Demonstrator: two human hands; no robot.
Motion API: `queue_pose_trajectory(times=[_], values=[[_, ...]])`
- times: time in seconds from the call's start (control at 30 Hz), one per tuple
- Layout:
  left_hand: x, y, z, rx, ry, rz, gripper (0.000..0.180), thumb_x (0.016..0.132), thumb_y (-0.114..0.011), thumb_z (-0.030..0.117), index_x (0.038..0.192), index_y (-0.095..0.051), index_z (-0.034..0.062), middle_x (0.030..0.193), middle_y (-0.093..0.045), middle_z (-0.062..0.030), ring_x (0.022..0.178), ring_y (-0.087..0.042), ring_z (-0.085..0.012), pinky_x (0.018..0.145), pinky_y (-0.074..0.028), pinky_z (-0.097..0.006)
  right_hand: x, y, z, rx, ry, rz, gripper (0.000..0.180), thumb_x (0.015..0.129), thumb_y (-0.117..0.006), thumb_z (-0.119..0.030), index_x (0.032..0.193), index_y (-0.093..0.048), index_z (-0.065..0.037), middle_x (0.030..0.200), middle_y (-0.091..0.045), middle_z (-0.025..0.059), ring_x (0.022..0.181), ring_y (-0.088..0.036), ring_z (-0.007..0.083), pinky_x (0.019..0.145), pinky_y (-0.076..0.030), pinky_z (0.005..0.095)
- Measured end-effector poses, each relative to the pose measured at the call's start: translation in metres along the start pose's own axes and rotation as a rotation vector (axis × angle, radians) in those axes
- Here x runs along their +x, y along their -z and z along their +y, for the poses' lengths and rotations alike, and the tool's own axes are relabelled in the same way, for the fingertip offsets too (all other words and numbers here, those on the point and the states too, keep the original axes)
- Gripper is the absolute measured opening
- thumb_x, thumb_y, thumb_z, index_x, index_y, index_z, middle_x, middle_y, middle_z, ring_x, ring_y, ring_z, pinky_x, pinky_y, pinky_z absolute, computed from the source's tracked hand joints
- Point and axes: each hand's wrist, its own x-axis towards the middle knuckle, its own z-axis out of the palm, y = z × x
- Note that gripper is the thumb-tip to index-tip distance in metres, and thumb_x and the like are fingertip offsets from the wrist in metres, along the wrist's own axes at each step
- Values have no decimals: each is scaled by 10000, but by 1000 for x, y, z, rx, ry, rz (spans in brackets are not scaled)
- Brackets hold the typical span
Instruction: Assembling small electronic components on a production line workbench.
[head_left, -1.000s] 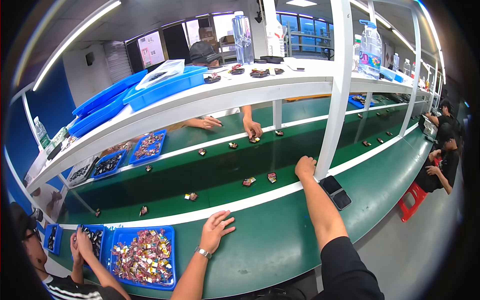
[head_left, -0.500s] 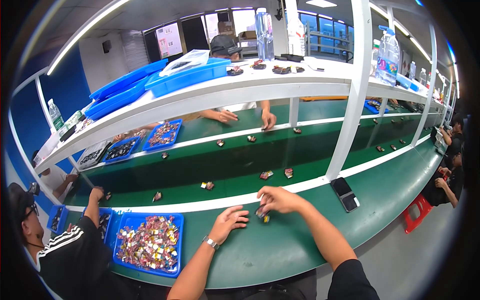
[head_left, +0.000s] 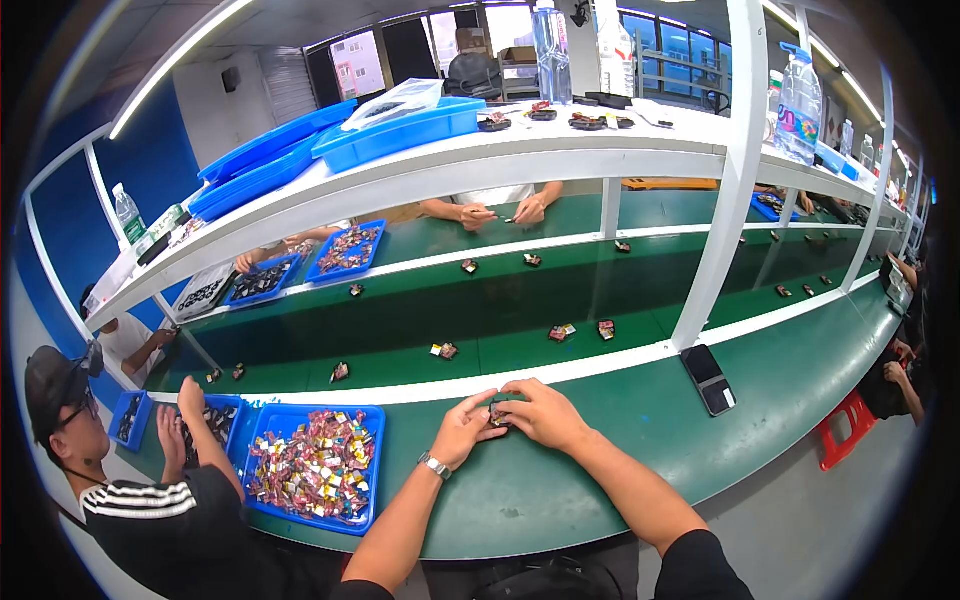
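My left hand [head_left: 464, 430], with a metal watch at its wrist, meets my right hand [head_left: 545, 413] above the green bench near its white rail. Both close their fingers round one small dark part with a bit of yellow [head_left: 498, 418]. My fingers cover most of it, so its exact kind cannot be made out. Left of my left forearm is a blue tray [head_left: 377, 470] heaped with small pink, white and yellow pieces [head_left: 312, 465]. Beyond the rail, small dark parts with coloured pieces, such as this one [head_left: 445, 351], sit spaced along the green belt [head_left: 500, 375].
A folded black phone [head_left: 708, 380] rests on the bench to my right, by a white post [head_left: 728, 200]. A white shelf [head_left: 560, 150] with blue trays and bottles spans the line. A co-worker [head_left: 150, 470] sits close on my left; others work across the belt.
My right hand has brought the small dark part left to my left hand, and both now hold it. The whole view has shifted slightly. The neighbour's second hand has come into sight.
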Motion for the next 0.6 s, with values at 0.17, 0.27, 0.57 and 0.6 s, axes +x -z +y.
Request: queue_pose_trajectory(times=[0.17, 0.27, 0.57, 0.6], values=[[2, 4, -6, 13, -4, 22, 347, 976, -451, 20, 1319, -417, -25, 1167, -600, -164, 1068, -623, -239, 943, -543, -409, 2, -9, 1, -46, 40, -2, 237, 764, -700, -100, 999, -664, -105, 1112, -581, 66, 1068, -551, 268, 887, -483, 381], [3, 4, -7, 26, -28, 28, 305, 970, -448, 3, 1274, -431, -12, 1173, -593, -164, 1069, -624, -240, 947, -540, -409, 5, -8, 2, -21, 44, -40, 254, 767, -703, -97, 1019, -673, -101, 1142, -581, 62, 1063, -546, 277, 896, -476, 392], [0, 6, -4, 16, -29, -74, 343, 938, -484, -23, 1275, -427, 12, 1210, -578, -151, 1118, -596, -233, 978, -517, -410, 1, -15, 7, 151, -114, -19, 110, 812, -670, -126, 902, -713, -80, 1178, -599, 54, 1127, -529, 252, 928, -472, 358], [0, 6, -4, 16, -28, -76, 343, 938, -484, -23, 1275, -427, 12, 1210, -578, -151, 1118, -596, -233, 978, -517, -410, 1, -16, 6, 151, -116, -18, 110, 812, -670, -126, 902, -713, -80, 1178, -599, 54, 1127, -529, 252, 928, -472, 358]])
